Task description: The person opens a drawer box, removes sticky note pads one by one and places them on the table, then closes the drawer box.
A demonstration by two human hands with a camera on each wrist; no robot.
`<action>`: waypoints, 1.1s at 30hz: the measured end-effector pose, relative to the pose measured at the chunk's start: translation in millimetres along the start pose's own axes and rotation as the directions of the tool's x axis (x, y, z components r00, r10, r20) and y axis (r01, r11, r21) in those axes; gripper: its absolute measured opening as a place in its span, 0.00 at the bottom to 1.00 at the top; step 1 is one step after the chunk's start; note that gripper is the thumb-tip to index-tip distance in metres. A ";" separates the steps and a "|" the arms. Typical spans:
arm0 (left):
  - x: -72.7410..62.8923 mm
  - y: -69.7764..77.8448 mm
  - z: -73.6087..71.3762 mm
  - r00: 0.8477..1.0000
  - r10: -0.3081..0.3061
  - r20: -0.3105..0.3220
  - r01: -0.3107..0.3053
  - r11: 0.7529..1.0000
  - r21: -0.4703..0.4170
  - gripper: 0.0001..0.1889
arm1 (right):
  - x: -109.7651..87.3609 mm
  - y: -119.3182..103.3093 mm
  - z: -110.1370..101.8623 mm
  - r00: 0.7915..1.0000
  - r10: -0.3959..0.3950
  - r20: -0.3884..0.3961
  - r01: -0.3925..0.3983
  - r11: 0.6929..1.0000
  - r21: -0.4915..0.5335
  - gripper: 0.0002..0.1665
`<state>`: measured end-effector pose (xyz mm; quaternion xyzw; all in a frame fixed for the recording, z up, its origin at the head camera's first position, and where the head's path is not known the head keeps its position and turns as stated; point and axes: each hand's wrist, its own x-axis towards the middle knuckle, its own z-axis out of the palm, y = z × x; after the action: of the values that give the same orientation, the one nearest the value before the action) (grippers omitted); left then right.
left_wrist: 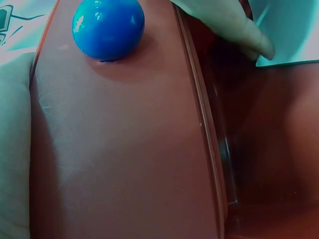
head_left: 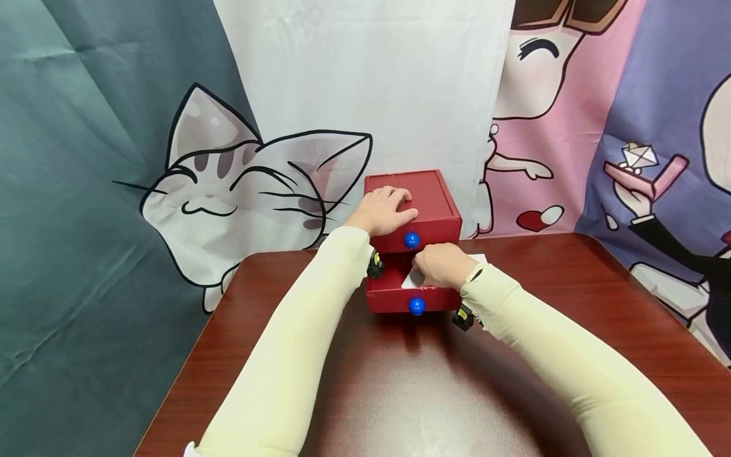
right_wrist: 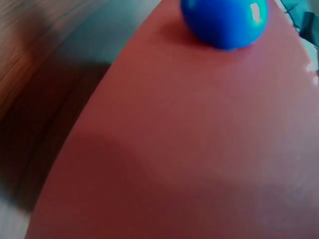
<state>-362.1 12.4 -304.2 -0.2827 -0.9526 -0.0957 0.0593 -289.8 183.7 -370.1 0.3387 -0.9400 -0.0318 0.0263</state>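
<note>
A small red drawer box (head_left: pixel 428 193) stands near the back of the table, its lower drawer (head_left: pixel 394 301) pulled out. My left hand (head_left: pixel 384 211) rests on the box's top, fingers spread over it. Inside the lower drawer, my right hand (head_left: pixel 444 265) grips a flat white sheet (head_left: pixel 412 279) with curled fingers; part of the sheet is hidden under the hand. In the left wrist view, fingertips (left_wrist: pixel 259 44) lie at the edge of that sheet. Each drawer front carries a round blue knob, the upper knob (head_left: pixel 412 240) above the lower knob (head_left: pixel 417 306).
The box sits on a glossy brown wooden table (head_left: pixel 400 393), whose back edge meets a printed cloth backdrop (head_left: pixel 365 76) with cartoon figures. Table surface extends in front and to both sides of the box.
</note>
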 end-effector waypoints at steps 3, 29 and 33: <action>0.0 -1.3 -0.2 1.000 -0.001 -0.004 0.001 1.000 -0.001 0.24 | 1.4 1.0 0.3 0.999 -0.036 -0.009 0.035 0.999 -0.020 0.09; -1.9 1.8 -2.9 1.000 0.001 0.007 -0.001 1.000 -0.001 0.24 | -10.7 14.9 0.6 0.997 -0.036 -0.071 0.053 0.963 0.263 0.12; -2.5 1.3 -3.7 1.000 0.003 0.008 -0.003 1.000 0.000 0.24 | -16.4 16.6 -3.2 0.990 -0.081 -0.116 0.115 0.940 0.322 0.16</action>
<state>-359.2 11.4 -300.8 -0.2843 -0.9524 -0.0944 0.0557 -287.5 206.8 -366.1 0.3859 -0.9116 0.1409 0.0154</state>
